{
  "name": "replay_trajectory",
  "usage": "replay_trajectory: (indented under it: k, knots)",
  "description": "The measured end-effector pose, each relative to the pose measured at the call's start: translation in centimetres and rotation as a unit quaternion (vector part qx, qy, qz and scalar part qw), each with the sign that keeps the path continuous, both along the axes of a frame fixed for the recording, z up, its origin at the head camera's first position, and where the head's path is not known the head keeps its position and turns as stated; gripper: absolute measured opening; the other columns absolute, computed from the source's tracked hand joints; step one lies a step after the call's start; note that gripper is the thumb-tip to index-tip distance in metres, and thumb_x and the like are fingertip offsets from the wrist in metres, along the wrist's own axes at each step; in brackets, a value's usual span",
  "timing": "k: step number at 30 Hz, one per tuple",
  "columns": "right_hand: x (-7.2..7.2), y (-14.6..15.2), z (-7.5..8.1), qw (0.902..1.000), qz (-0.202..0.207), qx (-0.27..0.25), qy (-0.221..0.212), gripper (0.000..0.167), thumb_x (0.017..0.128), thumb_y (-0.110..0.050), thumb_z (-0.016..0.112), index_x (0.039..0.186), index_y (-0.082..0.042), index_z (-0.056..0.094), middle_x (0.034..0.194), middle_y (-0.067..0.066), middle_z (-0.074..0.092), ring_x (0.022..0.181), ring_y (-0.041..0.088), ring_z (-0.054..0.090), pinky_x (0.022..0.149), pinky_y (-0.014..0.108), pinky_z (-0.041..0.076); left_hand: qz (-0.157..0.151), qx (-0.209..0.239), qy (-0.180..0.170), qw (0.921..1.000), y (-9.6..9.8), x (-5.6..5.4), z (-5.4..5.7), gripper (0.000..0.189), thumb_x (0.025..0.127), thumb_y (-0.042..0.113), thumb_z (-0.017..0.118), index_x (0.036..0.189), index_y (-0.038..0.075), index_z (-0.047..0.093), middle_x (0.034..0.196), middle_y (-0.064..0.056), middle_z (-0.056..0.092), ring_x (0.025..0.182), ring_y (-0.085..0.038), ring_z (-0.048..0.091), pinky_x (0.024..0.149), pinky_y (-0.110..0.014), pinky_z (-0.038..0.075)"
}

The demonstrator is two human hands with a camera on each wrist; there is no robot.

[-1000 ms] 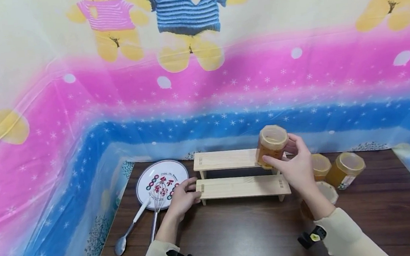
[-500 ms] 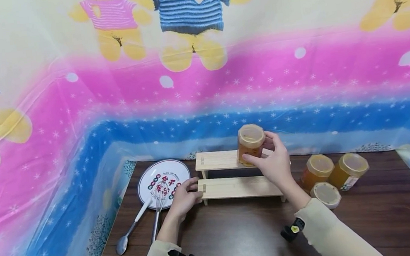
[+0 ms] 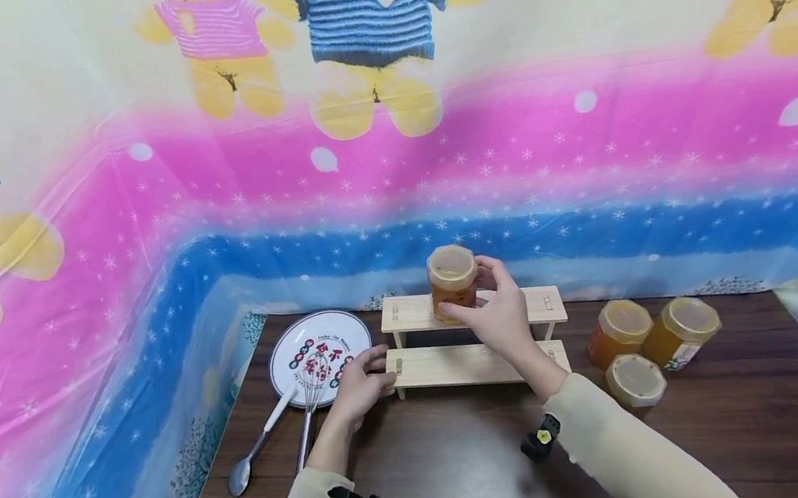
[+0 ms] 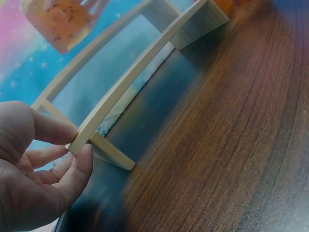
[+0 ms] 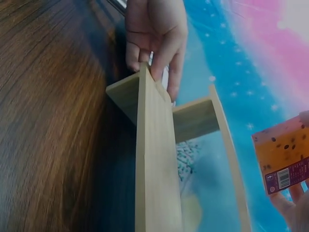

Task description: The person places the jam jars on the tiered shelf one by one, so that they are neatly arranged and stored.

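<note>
My right hand (image 3: 499,315) grips a jar (image 3: 452,280) of orange contents with a pale lid, thumb on the near side. Upright, the jar is over the left part of the upper board of a two-tier wooden rack (image 3: 477,362). In the right wrist view, the jar (image 5: 285,152) shows a barcode label and stands apart from the upper board. My left hand (image 3: 361,387) pinches the left end of the lower board; the left wrist view shows its fingers above and below the board's end (image 4: 79,140).
Three more lidded jars stand together at the right: an orange one (image 3: 618,331), a yellow one (image 3: 680,331) and a nearer one (image 3: 635,382). At the left lie a printed plate (image 3: 285,350), a whisk (image 3: 305,437) and a spoon (image 3: 239,477). A patterned cloth (image 3: 505,148) hangs behind.
My right hand has carried the jar leftward along the upper board, from its right end to its left part. The left hand keeps its hold on the rack.
</note>
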State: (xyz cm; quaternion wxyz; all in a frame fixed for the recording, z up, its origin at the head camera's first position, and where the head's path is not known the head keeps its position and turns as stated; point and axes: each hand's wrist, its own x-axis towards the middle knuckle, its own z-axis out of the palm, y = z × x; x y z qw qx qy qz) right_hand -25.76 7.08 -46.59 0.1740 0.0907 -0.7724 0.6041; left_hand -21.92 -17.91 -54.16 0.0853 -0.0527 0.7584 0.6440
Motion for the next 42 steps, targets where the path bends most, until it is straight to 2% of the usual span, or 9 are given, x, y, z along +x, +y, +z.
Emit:
replay_trajectory:
  k: [10, 20, 26, 33, 42]
  knots:
    - [-0.7, -2.3, -0.4, 1.0000, 0.002, -0.001, 0.002, 0.077, 0.072, -0.023, 0.097, 0.138, -0.016, 0.056, 0.118, 0.003, 0.063, 0.113, 0.021, 0.059, 0.090, 0.043, 0.060, 0.001, 0.005, -0.002, 1.0000, 0.0, 0.2, -0.3, 0.061, 0.089, -0.006, 0.064, 0.149, -0.005, 0.050, 0.126, -0.025, 0.062, 0.090, -0.027, 0.068, 0.074, -0.033, 0.062]
    - [-1.2, -3.1, -1.0, 0.9999, 0.000, 0.010, -0.005, 0.076, 0.074, -0.027, 0.096, 0.138, -0.017, 0.055, 0.118, 0.002, 0.063, 0.112, 0.019, 0.060, 0.087, 0.042, 0.060, -0.001, 0.004, 0.001, 1.0000, 0.1, 0.2, -0.4, 0.060, 0.089, -0.005, 0.064, 0.147, -0.004, 0.052, 0.127, -0.024, 0.062, 0.092, -0.027, 0.068, 0.076, -0.035, 0.063]
    - [-1.4, -3.2, -1.4, 0.9999, -0.004, 0.008, -0.014, 0.075, 0.075, -0.026, 0.095, 0.137, -0.017, 0.056, 0.117, 0.003, 0.064, 0.111, 0.020, 0.061, 0.089, 0.045, 0.059, 0.002, 0.005, 0.002, 1.0000, 0.1, 0.1, -0.4, 0.060, 0.088, -0.006, 0.064, 0.147, -0.004, 0.052, 0.127, -0.024, 0.062, 0.092, -0.027, 0.068, 0.075, -0.034, 0.063]
    - [-1.5, -3.4, -1.2, 0.9996, 0.003, 0.010, -0.025, 0.077, 0.075, -0.025, 0.095, 0.140, -0.016, 0.054, 0.121, 0.004, 0.064, 0.110, 0.023, 0.062, 0.088, 0.045, 0.059, -0.001, 0.017, 0.011, 0.9998, 0.2, 0.1, -0.2, 0.060, 0.088, -0.006, 0.064, 0.147, -0.006, 0.051, 0.127, -0.026, 0.063, 0.096, -0.035, 0.069, 0.077, -0.037, 0.063]
    - [-1.8, -3.4, -1.3, 0.9992, 0.014, 0.022, -0.030, 0.079, 0.077, -0.028, 0.094, 0.143, -0.016, 0.051, 0.127, 0.005, 0.061, 0.118, 0.023, 0.058, 0.095, 0.048, 0.057, 0.001, 0.013, 0.006, 0.9999, 0.0, 0.0, -0.3, 0.060, 0.089, -0.005, 0.064, 0.148, -0.004, 0.051, 0.128, -0.024, 0.063, 0.098, -0.035, 0.068, 0.077, -0.034, 0.063]
